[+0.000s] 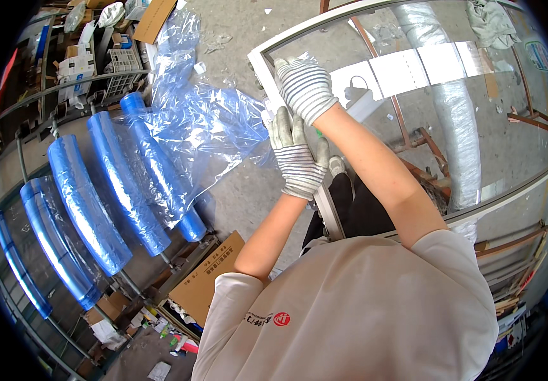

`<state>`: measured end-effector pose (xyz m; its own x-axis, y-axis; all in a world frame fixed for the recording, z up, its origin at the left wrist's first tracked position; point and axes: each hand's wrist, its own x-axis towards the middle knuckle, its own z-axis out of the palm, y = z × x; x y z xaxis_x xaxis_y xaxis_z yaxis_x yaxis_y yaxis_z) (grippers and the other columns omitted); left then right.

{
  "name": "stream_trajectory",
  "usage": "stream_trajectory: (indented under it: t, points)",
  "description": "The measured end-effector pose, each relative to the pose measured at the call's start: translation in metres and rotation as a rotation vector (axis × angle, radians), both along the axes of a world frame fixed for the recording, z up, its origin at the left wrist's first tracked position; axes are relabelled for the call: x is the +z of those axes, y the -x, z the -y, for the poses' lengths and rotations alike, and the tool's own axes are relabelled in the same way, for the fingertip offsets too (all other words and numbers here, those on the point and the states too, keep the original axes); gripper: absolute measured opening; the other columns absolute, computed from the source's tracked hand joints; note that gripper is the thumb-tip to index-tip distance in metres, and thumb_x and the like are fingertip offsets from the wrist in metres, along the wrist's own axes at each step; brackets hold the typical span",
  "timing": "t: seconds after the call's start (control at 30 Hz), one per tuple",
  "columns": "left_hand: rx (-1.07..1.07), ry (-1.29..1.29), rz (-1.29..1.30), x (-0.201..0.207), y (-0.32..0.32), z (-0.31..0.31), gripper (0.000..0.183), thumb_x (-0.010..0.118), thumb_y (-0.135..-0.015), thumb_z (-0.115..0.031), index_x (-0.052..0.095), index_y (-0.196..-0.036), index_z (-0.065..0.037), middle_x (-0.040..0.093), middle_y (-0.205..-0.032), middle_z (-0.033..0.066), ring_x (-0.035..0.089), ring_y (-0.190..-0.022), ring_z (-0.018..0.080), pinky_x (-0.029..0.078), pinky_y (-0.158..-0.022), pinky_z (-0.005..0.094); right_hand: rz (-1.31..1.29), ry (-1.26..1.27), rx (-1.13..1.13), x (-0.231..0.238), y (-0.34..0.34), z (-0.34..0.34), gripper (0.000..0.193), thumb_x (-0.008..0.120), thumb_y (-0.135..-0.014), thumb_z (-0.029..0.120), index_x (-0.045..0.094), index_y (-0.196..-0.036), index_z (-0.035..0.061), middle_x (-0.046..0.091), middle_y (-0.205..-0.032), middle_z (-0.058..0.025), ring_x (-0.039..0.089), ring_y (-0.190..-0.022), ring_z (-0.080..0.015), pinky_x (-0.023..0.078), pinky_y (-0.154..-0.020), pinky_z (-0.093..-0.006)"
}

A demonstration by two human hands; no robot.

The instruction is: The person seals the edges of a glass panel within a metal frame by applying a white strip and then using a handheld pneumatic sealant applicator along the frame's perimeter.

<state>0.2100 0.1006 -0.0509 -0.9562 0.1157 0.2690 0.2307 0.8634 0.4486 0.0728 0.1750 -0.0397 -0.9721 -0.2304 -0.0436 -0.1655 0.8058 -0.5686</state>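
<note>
A white window frame (328, 209) with a large glass pane (502, 127) lies in front of me and to the right. My right hand (305, 89), in a white glove with dark stripes, is at the frame's far left corner, its fingers bent over the edge. My left hand (296, 155), gloved alike, rests along the left side of the frame, fingers stretched forward and thumb apart. Crumpled clear plastic film (223, 117) reaches up to the frame beside my left fingers. Whether either palm touches film is hidden.
Several blue film rolls (89, 203) hang on a metal rack at left. A cardboard box (207, 279) stands near my left elbow. Under the glass are a silvery wrapped tube (455, 127) and rusty metal bars (436, 152). Crates and boxes (77, 76) fill the far left.
</note>
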Motion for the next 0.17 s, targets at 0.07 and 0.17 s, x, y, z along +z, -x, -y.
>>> stream_trajectory:
  t: [0.07,0.17]
  points:
    - [0.002,-0.001,-0.006,-0.0004,-0.0002,0.0001,0.071,0.063,-0.078,-0.028,0.035,-0.138,-0.002,0.031,-0.14,0.0322,0.03,-0.131,0.0472,0.02,-0.109,0.0572,0.001,-0.013,-0.001,-0.0002,0.0008,-0.0003,0.02,0.047,-0.089,0.015,0.062,-0.098,0.0045,0.066,-0.092,-0.0152,0.067,-0.084,-0.0307,0.054,-0.072,-0.0417]
    - [0.001,0.004,0.03,-0.0011,-0.0009,0.0002,0.075,0.064,-0.078,-0.029,0.032,-0.141,-0.003,0.029,-0.142,0.0318,0.028,-0.133,0.0461,0.018,-0.11,0.0567,-0.001,-0.004,-0.02,-0.002,0.0008,-0.0008,0.019,0.048,-0.087,0.013,0.063,-0.094,0.0043,0.067,-0.09,-0.0163,0.068,-0.081,-0.0313,0.055,-0.067,-0.0404]
